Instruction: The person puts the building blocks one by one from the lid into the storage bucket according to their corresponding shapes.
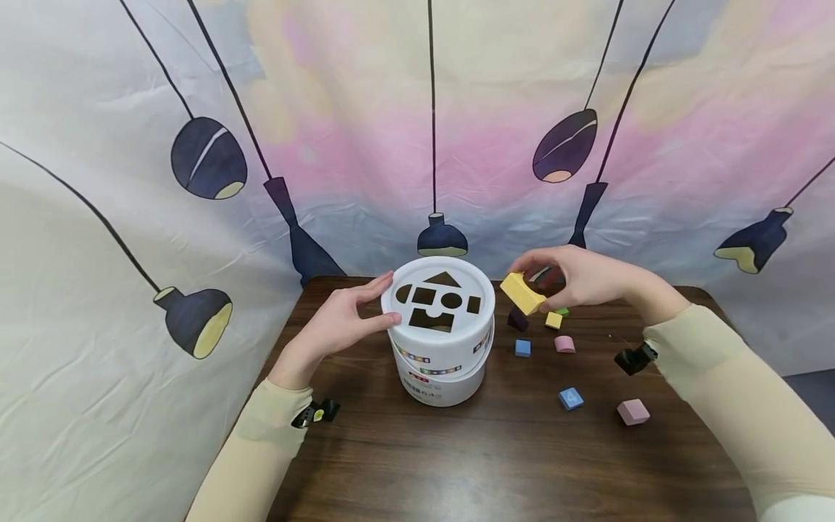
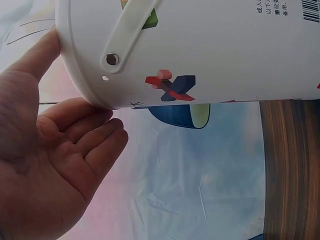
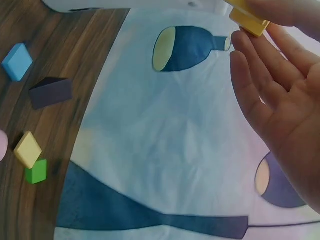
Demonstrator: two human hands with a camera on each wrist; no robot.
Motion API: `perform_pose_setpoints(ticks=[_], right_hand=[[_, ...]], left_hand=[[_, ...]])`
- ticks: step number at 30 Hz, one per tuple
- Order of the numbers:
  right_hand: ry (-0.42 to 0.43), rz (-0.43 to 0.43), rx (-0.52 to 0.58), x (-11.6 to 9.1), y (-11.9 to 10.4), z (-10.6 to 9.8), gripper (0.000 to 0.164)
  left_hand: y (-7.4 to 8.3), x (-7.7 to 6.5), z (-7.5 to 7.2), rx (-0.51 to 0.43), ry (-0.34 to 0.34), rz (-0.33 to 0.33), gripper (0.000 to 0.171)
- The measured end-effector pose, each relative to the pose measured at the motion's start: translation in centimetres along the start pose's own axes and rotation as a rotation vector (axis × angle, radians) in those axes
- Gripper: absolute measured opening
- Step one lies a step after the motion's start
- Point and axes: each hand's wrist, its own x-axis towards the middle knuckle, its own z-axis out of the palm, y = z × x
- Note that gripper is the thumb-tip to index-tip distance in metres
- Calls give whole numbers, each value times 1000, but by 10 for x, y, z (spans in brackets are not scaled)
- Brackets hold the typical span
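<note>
A white bucket (image 1: 438, 391) stands on the table, its lid (image 1: 471, 281) cut with several shaped holes: a triangle, a circle, rectangles, a half-round and a notched arch shape. My left hand (image 1: 342, 319) rests against the lid's left rim, thumb and index finger touching it; in the left wrist view the other fingers of this hand (image 2: 75, 150) lie loosely beside the rim. To the right of the lid and above the table, my right hand (image 1: 577, 275) pinches a yellow arch block (image 1: 522, 293) between thumb and fingers. The same yellow block (image 3: 250, 22) shows partly at the right wrist view's top.
On the table (image 1: 404, 464) right of the bucket lie a dark triangular block (image 1: 518, 320), a small yellow block (image 1: 554, 320), a green block (image 3: 36, 171), blue blocks (image 1: 522, 348) (image 1: 570, 399), a pink half-round block (image 1: 565, 344) and a pink block (image 1: 633, 412). A lamp-print cloth (image 1: 365, 145) hangs behind.
</note>
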Motion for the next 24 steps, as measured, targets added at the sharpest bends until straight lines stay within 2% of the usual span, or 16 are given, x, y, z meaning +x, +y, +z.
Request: perform_pose_setpoints(ticks=[8,19,24], right_hand=[[-71,-88,-2,25,-22,2,62],[-150,-124,-3,58,-47,10,66],[-191,-162,-48,76,-55,15,62]], left_hand=[[1,0,-1,-7,-6,-8,80],[3,1,-1,-4,-5,-8,81],[3,1,0,-3,-8,-16,82]])
